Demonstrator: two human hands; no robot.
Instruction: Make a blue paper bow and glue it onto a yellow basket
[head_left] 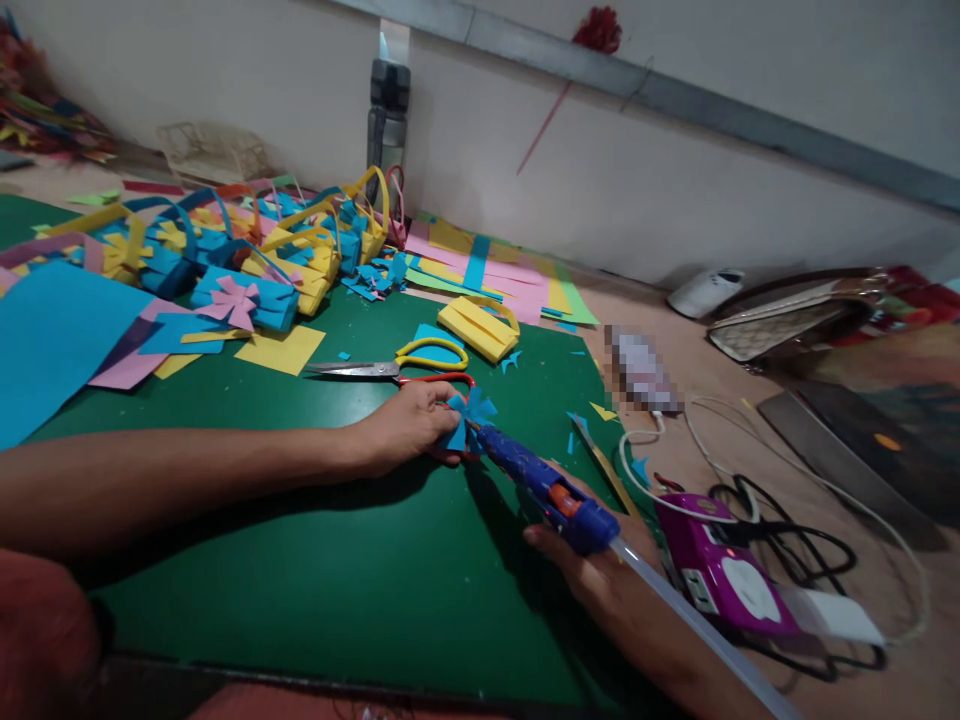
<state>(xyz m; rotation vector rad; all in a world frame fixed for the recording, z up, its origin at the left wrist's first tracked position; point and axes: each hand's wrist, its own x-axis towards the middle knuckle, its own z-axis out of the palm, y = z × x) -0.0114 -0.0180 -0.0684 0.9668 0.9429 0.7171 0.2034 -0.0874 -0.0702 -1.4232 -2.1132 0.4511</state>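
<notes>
My left hand (412,425) pinches a blue paper flower (474,405) over the middle of the green mat (300,560). In my right hand (581,565) is a blue hot glue gun (529,475), its nozzle at the flower's centre. A clear glue stick (690,610) sticks out of the gun's back end. Scissors (401,368) with one yellow and one red handle lie just beyond my left hand, their blades pointing left. Behind them rests a small yellow paper bag (480,328) with a handle.
Finished-looking paper bags with flowers, such as a blue one (244,298), crowd the back left. Coloured sheets (487,275) lie behind. On the right are a phone (643,370) with a white cable, a purple power strip (724,570), black cords and a handbag (787,315).
</notes>
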